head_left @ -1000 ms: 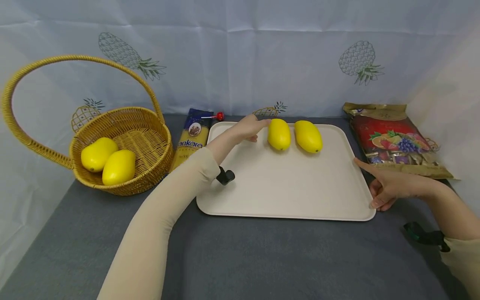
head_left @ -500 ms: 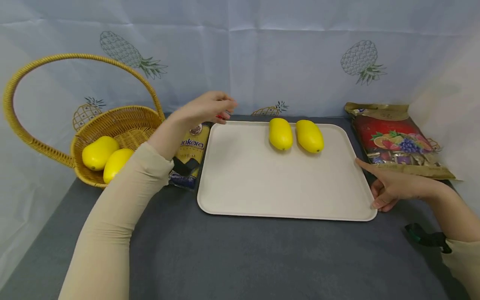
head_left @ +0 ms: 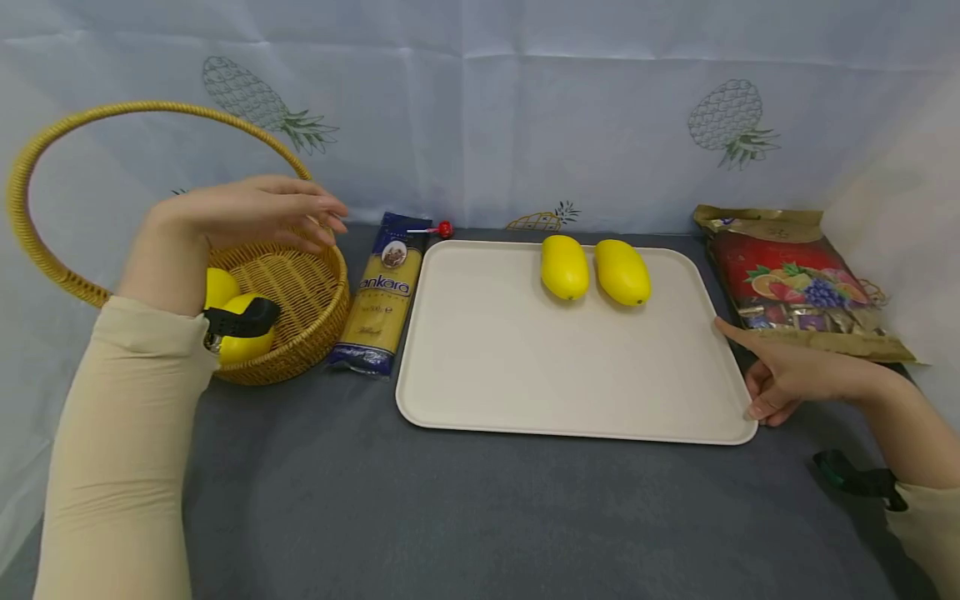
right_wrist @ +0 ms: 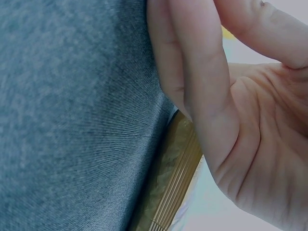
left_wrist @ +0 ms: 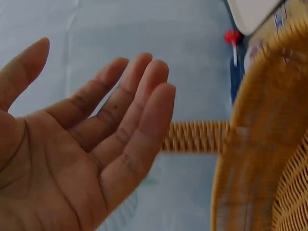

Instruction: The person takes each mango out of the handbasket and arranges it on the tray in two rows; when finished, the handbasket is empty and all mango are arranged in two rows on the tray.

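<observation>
My left hand (head_left: 255, 212) hovers over the wicker basket (head_left: 343, 292), fingers spread and palm bare in the left wrist view. Two yellow mangoes lie in that basket; the front mango (head_left: 246, 343) is partly covered by the wrist camera, the other mango (head_left: 220, 287) by my forearm. At the right, my right hand (head_left: 806, 375) holds the edge of a cream tray (head_left: 525, 367), its index finger stretched along the rim, thumb at the front corner and other fingers curled. Toward the tray's back rest a left mango (head_left: 565, 268) and a right mango (head_left: 623, 273), side by side.
A pasta packet (head_left: 378, 304) lies between basket and tray, with a red lollipop (head_left: 444, 229) at its top end. Right of the tray is a red and gold candy bag (head_left: 795, 283). The basket's tall handle (head_left: 150, 108) arches up before the pineapple-print cloth (head_left: 525, 108).
My left hand has drawn back leftward from beside the mangoes on the tray, past the pasta packet, to above the basket. The right hand keeps its place at the tray's edge.
</observation>
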Tool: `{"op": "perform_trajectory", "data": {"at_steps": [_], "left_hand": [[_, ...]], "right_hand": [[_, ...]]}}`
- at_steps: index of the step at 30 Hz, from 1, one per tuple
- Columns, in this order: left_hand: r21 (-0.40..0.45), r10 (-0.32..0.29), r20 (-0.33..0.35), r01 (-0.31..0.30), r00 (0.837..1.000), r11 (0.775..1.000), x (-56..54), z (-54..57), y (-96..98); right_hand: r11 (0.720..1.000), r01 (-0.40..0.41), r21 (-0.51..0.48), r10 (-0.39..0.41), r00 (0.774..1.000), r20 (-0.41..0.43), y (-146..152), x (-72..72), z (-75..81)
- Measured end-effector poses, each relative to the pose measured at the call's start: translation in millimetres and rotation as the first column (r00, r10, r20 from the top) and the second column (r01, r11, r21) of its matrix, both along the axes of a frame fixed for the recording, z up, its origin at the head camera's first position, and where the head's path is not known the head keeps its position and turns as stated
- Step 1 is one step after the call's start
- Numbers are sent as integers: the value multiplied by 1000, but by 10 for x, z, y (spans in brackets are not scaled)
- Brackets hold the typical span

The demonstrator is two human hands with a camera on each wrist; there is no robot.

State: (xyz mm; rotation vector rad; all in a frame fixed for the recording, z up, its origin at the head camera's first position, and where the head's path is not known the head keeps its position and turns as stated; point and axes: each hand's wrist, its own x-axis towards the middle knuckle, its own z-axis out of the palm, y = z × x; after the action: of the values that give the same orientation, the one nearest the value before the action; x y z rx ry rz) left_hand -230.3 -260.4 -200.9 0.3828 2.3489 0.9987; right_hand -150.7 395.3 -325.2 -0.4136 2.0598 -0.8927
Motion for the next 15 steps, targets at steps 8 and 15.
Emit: {"op": "perform_trajectory", "data": {"at_steps": [8, 15], "left_hand": [[123, 271, 24, -271, 962, 955, -90, -172, -593], [-18, 441, 59, -440, 896, 898, -64, -292, -849]], "right_hand": [[1000, -8, -15, 8, 1000, -1, 34, -5, -15], [1000, -6, -14, 6, 1000, 6, 21, -7, -34]]}}
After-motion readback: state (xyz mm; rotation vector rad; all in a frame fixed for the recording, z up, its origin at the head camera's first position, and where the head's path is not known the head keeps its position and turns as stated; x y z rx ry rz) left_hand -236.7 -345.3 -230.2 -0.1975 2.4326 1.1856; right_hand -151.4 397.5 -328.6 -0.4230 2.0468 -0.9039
